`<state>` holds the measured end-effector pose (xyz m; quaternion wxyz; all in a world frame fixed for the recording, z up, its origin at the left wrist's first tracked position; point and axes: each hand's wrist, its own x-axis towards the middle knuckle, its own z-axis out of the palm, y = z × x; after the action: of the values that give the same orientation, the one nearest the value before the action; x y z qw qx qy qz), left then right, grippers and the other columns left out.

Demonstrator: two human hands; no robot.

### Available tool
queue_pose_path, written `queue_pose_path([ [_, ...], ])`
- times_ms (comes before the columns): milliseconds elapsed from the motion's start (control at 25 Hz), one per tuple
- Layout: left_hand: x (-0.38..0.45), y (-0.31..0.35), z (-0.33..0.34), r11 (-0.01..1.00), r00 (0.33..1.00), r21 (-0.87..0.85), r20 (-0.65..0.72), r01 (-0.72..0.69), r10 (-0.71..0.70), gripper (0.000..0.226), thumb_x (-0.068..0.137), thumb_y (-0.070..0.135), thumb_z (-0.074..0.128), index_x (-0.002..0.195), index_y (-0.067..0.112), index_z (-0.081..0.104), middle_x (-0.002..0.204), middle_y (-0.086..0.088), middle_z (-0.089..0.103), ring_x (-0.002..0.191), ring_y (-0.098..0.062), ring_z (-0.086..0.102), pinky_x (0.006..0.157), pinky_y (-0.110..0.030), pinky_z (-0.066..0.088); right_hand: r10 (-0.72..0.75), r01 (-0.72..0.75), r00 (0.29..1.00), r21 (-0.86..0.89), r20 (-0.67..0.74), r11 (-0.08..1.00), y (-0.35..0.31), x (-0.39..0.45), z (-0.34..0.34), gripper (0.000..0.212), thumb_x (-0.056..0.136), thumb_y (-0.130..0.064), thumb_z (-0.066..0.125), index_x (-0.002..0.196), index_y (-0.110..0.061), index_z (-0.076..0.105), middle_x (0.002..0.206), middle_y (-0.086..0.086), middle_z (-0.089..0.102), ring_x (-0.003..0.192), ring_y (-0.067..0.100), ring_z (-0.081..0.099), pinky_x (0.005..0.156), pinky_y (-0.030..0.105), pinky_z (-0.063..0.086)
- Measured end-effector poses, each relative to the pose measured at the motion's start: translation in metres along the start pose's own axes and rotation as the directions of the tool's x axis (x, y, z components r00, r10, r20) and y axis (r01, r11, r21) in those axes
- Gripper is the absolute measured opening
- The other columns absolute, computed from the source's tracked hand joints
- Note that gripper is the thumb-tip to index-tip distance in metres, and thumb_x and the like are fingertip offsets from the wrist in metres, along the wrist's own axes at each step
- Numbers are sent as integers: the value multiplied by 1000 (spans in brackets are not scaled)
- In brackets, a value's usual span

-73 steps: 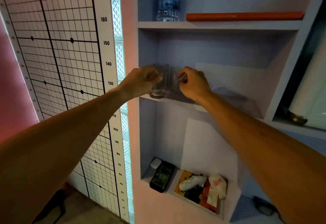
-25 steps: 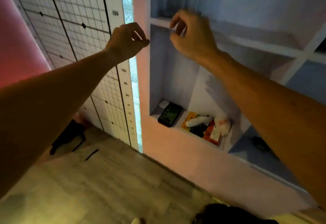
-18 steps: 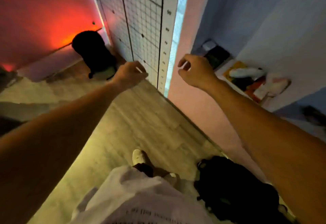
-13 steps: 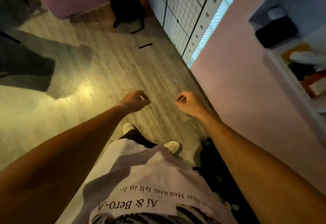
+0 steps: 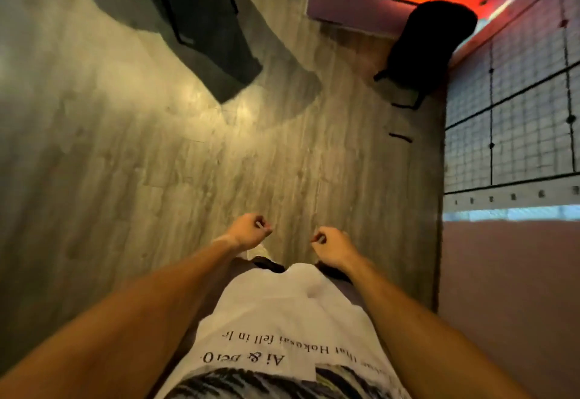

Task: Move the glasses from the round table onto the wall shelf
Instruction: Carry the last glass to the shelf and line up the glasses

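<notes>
Nearest the camera hangs a white T-shirt [image 5: 282, 320] printed with dark lettering, seen from above, with both bare forearms reaching forward on either side of it. Just past its hem the left hand [image 5: 248, 231] and the right hand [image 5: 334, 246] hover side by side, near each other but apart, each curled into a loose fist; each grip is narrow, fingers folded in toward the palm, and neither holds anything. A pale shoe [image 5: 259, 252] peeks out under the left wrist. Beyond the hands spreads a grey wood-plank floor [image 5: 157, 163] with a bright patch of reflected light. To the right stands a pink wall [image 5: 508, 304], and above it a white grid chart [image 5: 514, 122] with black lines and dots. Farther off, a black chair [image 5: 430, 43] sits in the corner under a red glow, and a dark object [image 5: 204, 21] lies at the top left, too blurred to identify. The glasses, the round table and the wall shelf are out of view.
</notes>
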<state>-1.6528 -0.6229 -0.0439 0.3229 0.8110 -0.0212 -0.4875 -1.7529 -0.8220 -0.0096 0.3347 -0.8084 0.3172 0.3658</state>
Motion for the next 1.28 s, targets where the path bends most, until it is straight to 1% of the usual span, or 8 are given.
queue_pose_path([
  [120,8,-27,-65,973,986,-225,-143,49,-83,15,87,20,65,74,18,58,77,-8,63,73,-22,59,76,-38,53,-123,132,989,-119,79,984,-98,37,-13,9,91,-23,58,91,-19,66,98,5,69,96,26,63,82,39,53],
  [240,14,-52,-114,900,964,-425,-185,96,-190,15,89,14,62,75,15,58,76,-10,61,70,-21,56,69,-35,50,-206,247,962,-261,177,933,-187,79,-11,13,90,-29,58,96,-23,67,103,6,69,98,27,63,84,39,53],
  [560,67,-86,-312,725,857,-667,-260,174,-444,19,90,14,62,72,19,58,69,-4,58,67,-20,54,65,-31,46,-326,528,823,-414,465,741,-452,199,-4,21,92,-24,54,105,-15,69,108,13,69,101,32,64,84,37,52],
  [760,95,-62,-456,708,798,-701,-380,82,-468,16,90,17,61,75,22,61,68,3,60,64,-14,55,64,-27,44,-357,600,785,-480,506,640,-612,255,-40,19,90,-21,55,100,-17,70,101,9,72,96,27,66,79,35,54],
  [920,136,-60,-562,660,774,-751,-407,20,-486,10,91,13,60,81,10,61,63,-5,56,60,-19,52,61,-28,45,-365,627,765,-484,531,610,-713,296,-43,17,89,-24,57,98,-18,70,104,8,73,99,27,65,85,36,55],
  [1000,162,-64,-618,653,778,-757,-402,13,-482,10,90,14,60,80,12,61,67,-10,58,64,-22,54,67,-34,46,-346,618,766,-471,542,629,-761,317,-40,18,89,-25,57,101,-20,69,108,8,72,100,27,65,88,37,55],
  [1120,203,-75,-715,655,791,-756,-405,-7,-459,13,91,12,60,78,14,60,66,-7,57,62,-21,53,65,-32,46,-323,606,775,-496,543,621,-848,353,-36,23,90,-25,54,107,-20,69,111,9,71,102,30,66,88,38,55],
  [1280,244,-81,-848,738,849,-674,-365,42,-381,13,92,11,57,80,15,61,71,-4,59,68,-19,55,69,-31,47,-342,568,807,-473,482,673,-976,392,-45,21,91,-23,56,104,-16,70,109,12,72,103,31,65,87,38,55],
])
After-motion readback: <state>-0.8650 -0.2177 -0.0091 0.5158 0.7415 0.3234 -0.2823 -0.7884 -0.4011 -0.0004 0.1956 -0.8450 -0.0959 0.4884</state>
